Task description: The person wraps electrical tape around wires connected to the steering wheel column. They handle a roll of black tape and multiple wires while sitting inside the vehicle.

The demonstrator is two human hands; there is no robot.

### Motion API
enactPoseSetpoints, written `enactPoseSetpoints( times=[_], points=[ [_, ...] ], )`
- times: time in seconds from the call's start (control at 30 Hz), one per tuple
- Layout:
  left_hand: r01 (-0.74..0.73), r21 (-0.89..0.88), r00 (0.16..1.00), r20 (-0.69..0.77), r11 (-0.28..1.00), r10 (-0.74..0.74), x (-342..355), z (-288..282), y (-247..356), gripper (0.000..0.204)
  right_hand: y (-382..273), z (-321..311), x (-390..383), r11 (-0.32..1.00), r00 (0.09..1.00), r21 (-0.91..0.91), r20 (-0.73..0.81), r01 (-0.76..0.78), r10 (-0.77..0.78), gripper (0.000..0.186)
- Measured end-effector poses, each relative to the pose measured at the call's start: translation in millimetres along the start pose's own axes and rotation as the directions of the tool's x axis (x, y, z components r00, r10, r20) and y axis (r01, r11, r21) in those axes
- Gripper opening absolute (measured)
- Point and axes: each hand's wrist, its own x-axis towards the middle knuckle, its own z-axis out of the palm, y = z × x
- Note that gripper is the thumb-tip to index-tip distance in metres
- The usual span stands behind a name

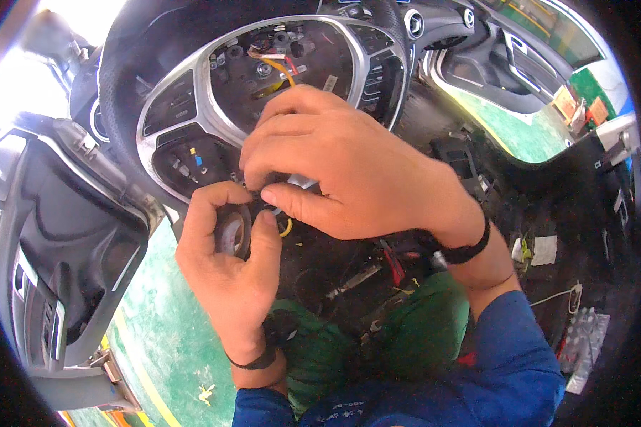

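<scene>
My left hand (231, 285) is closed on a dark roll of tape (235, 231), held upright below the steering wheel (217, 121). My right hand (349, 174) is curled just above it, thumb and fingers pinched near a short grey-silver piece (299, 182); what exactly they grip is hidden. A yellow wire loop (286, 228) hangs beside the tape, under my right thumb. In the opened wheel centre sit more wires (274, 60), a yellow connector and bolts. A small blue part (198, 158) shows in the wheel's lower left opening.
An open door (85, 235) is at left, another (520, 67) across the cabin at upper right. Tools (356, 281) and red-handled pliers lie on the dark floor around my green-trousered legs. A blister strip (584, 349) and white cable (570, 295) lie at lower right.
</scene>
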Motion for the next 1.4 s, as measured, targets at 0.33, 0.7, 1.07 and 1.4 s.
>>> enactPoseSetpoints(
  times=[0.33, 0.7, 1.07, 1.4],
  points=[
    [-0.013, -0.046, 0.999, -0.039, 0.999, 0.011, 1.3, -3.1, -5.1, 0.020, 3.1, -1.4, 14.6, 0.953, 0.923, 0.244, 0.377, -0.178, 0.076, 0.010],
    [-0.037, 0.080, 0.999, -0.027, 0.996, 0.039, 0.1, -6.0, -5.3, 0.020, 12.0, -3.5, 8.4, 0.996, 0.930, 0.084, 0.369, -0.035, 0.001, 0.009],
    [-0.263, 0.184, 0.957, -0.078, 0.947, 0.281, 6.7, -4.6, -7.2, 0.014, 12.2, -15.3, 0.6, 0.982, 0.946, 0.105, 0.301, -0.158, 0.120, 0.013],
    [-0.230, 0.197, 0.955, -0.141, 0.953, 0.260, 3.5, -10.0, -0.9, 0.013, 0.6, -2.4, 16.0, 0.999, 0.998, -0.026, 0.060, 0.028, -0.026, 0.031]
  ],
)
